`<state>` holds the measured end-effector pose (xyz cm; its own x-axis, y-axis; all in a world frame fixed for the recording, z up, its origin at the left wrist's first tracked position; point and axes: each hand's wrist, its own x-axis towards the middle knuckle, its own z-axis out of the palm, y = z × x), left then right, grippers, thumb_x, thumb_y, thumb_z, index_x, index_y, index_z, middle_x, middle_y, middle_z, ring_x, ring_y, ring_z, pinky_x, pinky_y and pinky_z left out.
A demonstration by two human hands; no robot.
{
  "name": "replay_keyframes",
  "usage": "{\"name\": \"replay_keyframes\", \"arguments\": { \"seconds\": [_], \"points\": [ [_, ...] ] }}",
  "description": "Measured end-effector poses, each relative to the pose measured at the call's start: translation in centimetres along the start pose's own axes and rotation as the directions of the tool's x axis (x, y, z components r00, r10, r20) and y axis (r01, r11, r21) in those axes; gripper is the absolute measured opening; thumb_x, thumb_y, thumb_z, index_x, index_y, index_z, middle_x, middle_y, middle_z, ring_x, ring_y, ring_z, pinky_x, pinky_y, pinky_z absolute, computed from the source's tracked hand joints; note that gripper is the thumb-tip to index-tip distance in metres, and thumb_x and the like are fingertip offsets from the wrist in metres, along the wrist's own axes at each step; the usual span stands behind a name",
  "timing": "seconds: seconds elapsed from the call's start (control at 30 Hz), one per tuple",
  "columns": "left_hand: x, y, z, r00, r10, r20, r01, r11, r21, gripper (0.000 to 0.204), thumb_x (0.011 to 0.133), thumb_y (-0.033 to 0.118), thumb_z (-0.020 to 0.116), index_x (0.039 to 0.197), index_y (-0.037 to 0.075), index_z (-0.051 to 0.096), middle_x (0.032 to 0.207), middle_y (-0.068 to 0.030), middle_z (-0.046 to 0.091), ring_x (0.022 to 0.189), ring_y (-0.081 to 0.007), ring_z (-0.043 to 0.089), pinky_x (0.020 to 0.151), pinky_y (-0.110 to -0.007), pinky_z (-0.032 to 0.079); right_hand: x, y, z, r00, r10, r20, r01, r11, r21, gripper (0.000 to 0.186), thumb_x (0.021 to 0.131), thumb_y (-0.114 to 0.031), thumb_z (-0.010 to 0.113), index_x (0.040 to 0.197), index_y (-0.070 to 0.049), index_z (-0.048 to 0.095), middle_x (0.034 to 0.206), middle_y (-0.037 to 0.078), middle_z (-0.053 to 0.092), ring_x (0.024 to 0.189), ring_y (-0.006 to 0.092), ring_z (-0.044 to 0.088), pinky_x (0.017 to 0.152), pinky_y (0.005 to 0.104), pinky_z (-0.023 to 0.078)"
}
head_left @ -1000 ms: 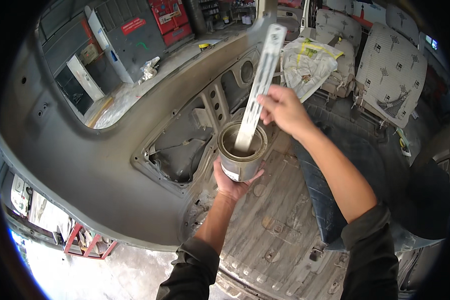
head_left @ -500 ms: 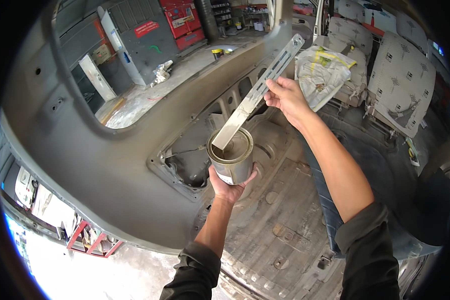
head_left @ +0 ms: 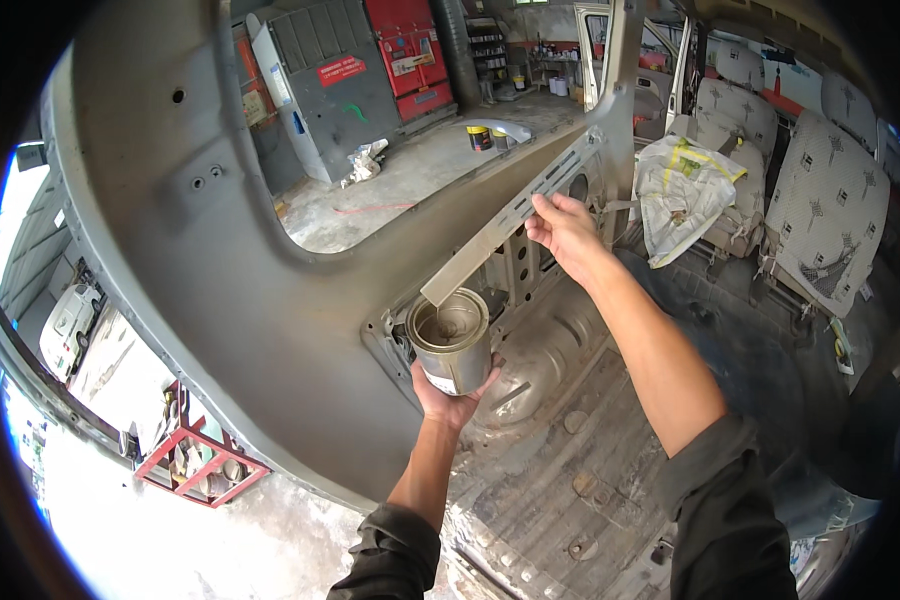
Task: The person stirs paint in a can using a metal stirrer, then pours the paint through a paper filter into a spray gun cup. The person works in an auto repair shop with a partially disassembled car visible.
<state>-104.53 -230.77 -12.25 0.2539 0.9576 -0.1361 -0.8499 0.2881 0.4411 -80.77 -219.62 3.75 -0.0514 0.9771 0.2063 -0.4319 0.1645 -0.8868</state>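
My left hand (head_left: pixel 448 396) is wrapped round the lower part of a round metal can (head_left: pixel 452 358) and holds it up, roughly upright. Inside the open top lies grey-beige liquid (head_left: pixel 450 322), likely paint. Between thumb and fingers, my right hand (head_left: pixel 566 238) pinches a long flat metal strip (head_left: pixel 490 238) with slots along its upper half. Its lower end, coated in the same grey-beige, hangs over the can's rim, and a thin thread of liquid runs down from it into the can.
A bare vehicle body panel (head_left: pixel 270 310) with a window opening curves along the left. Below lies the stained, ribbed vehicle floor (head_left: pixel 570 480). Patterned seats (head_left: pixel 820 210) stand at the right, with a plastic bag (head_left: pixel 685 195) beside them. Outside are a red metal rack (head_left: pixel 202 455) and a yellow-black can (head_left: pixel 479 137).
The strip's coated end has risen off the can's mouth, and the strip slants less steeply. The view has shifted, showing more of the workshop outside. Both hands keep their holds.
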Motion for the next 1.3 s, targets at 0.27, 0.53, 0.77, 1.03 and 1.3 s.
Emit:
{"name": "replay_keyframes", "arguments": {
  "seconds": [0.27, 0.53, 0.77, 1.03, 1.3],
  "points": [
    [-1.2, 0.9, 0.0, 0.998, -0.001, -0.055, -0.002, 0.998, -0.058, 0.079, 0.095, 0.06, 0.028, 0.153, 0.009, 0.044, 0.147, -0.0216, 0.053, 0.129, -0.0519, 0.054, 0.104, -0.063, 0.049, 0.6, 1.1, 0.9, 1.0, 0.009, -0.015, -0.009, 1.0, 0.009, 0.017, 0.104, -0.024, 0.065, 0.1, -0.008, 0.061, 0.089, -0.001, 0.061, 0.082, 0.0104, 0.064, 0.071, 0.0245, 0.057],
    [-1.5, 0.7, -0.4, 0.999, -0.03, -0.024, 0.029, 0.999, -0.038, 0.08, 0.095, 0.062, 0.03, 0.152, 0.009, 0.045, 0.145, -0.0217, 0.054, 0.125, -0.0516, 0.056, 0.099, -0.062, 0.053, -1.0, 0.8, 2.1, 0.989, -0.08, 0.124, 0.113, 0.954, -0.277, 0.017, 0.106, -0.021, 0.06, 0.104, -0.005, 0.063, 0.083, 0.001, 0.064, 0.072, 0.0089, 0.063, 0.067, 0.024, 0.056],
    [-2.0, -1.0, 0.2, 0.997, -0.061, 0.038, 0.061, 0.998, 0.011, 0.082, 0.096, 0.066, 0.029, 0.152, 0.008, 0.045, 0.146, -0.0213, 0.053, 0.129, -0.0511, 0.053, 0.103, -0.064, 0.05, -7.2, 1.0, 5.9, 0.911, -0.126, 0.393, 0.364, 0.692, -0.623, 0.015, 0.102, -0.013, 0.062, 0.098, 0.001, 0.061, 0.075, 0.007, 0.066, 0.061, 0.013, 0.064, 0.057, 0.0307, 0.052],
    [-7.5, -4.3, 2.7, 0.992, -0.076, -0.103, 0.08, 0.996, 0.037, 0.082, 0.094, 0.071, 0.026, 0.153, 0.017, 0.044, 0.149, -0.0148, 0.053, 0.131, -0.0464, 0.055, 0.103, -0.066, 0.048, -14.5, -0.6, 8.1, 0.877, -0.109, 0.468, 0.374, 0.766, -0.523, 0.022, 0.102, -0.019, 0.062, 0.091, 0.0, 0.059, 0.071, 0.012, 0.068, 0.066, 0.0192, 0.071, 0.059, 0.0368, 0.053],
    [-14.7, -5.4, 4.9, 0.975, -0.193, 0.11, 0.199, 0.979, -0.045, 0.083, 0.093, 0.076, 0.034, 0.15, 0.018, 0.047, 0.142, -0.0138, 0.059, 0.123, -0.0384, 0.063, 0.082, -0.061, 0.062, -23.3, -6.1, 8.7, 0.806, -0.258, 0.532, 0.592, 0.334, -0.734, 0.02, 0.1, -0.019, 0.062, 0.091, -0.002, 0.057, 0.087, 0.015, 0.062, 0.074, 0.0352, 0.066, 0.065, 0.0468, 0.05]
  ]
}}
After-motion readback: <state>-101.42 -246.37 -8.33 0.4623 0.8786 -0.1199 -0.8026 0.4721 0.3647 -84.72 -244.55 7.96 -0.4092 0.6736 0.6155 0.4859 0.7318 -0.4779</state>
